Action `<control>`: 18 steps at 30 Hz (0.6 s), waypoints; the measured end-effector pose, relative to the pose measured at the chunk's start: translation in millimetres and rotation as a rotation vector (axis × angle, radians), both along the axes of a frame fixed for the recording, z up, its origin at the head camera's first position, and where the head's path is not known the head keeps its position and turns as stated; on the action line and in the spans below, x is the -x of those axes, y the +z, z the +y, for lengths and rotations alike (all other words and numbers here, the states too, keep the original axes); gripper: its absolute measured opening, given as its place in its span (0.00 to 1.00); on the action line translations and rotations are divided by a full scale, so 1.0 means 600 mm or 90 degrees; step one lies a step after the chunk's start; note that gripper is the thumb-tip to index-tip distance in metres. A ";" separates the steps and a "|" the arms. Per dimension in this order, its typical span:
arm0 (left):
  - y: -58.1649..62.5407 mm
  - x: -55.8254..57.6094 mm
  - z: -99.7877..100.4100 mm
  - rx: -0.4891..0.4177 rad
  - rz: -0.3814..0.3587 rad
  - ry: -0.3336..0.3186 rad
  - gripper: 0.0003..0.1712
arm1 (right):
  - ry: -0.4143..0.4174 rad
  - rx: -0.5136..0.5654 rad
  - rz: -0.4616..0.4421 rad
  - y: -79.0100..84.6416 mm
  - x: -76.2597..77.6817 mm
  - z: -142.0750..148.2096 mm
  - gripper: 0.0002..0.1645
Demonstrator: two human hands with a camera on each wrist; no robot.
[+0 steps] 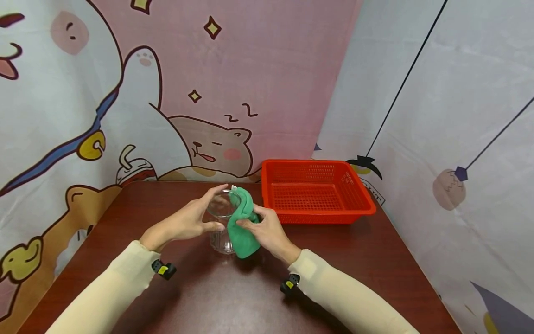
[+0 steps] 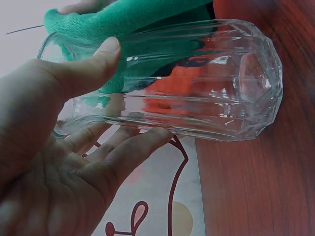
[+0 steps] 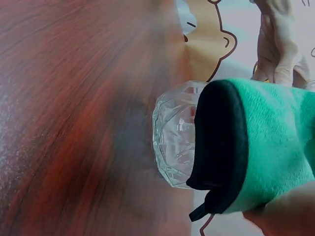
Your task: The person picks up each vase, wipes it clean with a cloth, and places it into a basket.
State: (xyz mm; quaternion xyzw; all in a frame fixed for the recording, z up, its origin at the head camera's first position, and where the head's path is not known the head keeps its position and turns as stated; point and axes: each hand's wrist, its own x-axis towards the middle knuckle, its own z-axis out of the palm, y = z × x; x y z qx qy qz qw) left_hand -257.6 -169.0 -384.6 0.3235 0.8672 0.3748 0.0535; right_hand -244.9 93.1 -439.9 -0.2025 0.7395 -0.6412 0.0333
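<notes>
A clear, faceted glass vase [image 1: 220, 240] stands upright on the table, its round rim at the top. My left hand [image 1: 187, 221] holds it near the rim, thumb [image 2: 96, 64] on one side and fingers on the other. Against the vase's right side hangs a green cloth [image 1: 241, 239] with a dark edging, pinched by my right hand [image 1: 270, 230] between thumb and fingers. Part of the cloth reaches up to the rim. In the right wrist view, the folded cloth [image 3: 270, 142] hides much of the vase, leaving its thick faceted base [image 3: 174, 142] in sight.
A red plastic basket [image 1: 317, 217] with perforated sides sits at the back right of the dark wooden table [image 1: 233, 297]. Cartoon-printed fabric [image 1: 283, 93] hangs behind the table and along its sides.
</notes>
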 end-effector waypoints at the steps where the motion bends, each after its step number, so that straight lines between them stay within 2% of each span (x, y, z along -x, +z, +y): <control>1: 0.000 0.000 0.000 -0.002 -0.001 -0.001 0.62 | -0.011 -0.002 -0.003 -0.002 0.000 -0.001 0.26; 5: -0.004 0.001 -0.001 0.001 0.000 -0.005 0.63 | -0.035 -0.017 0.006 -0.015 0.003 -0.002 0.19; 9: -0.005 0.002 0.000 0.004 -0.001 -0.009 0.63 | -0.045 -0.044 0.047 -0.022 0.008 0.001 0.18; 12: -0.005 0.003 0.000 0.001 0.002 -0.008 0.64 | -0.058 -0.078 0.086 -0.021 0.010 0.003 0.20; 18: -0.004 0.003 -0.002 -0.006 0.002 -0.008 0.63 | -0.079 -0.183 0.129 -0.022 0.010 0.007 0.26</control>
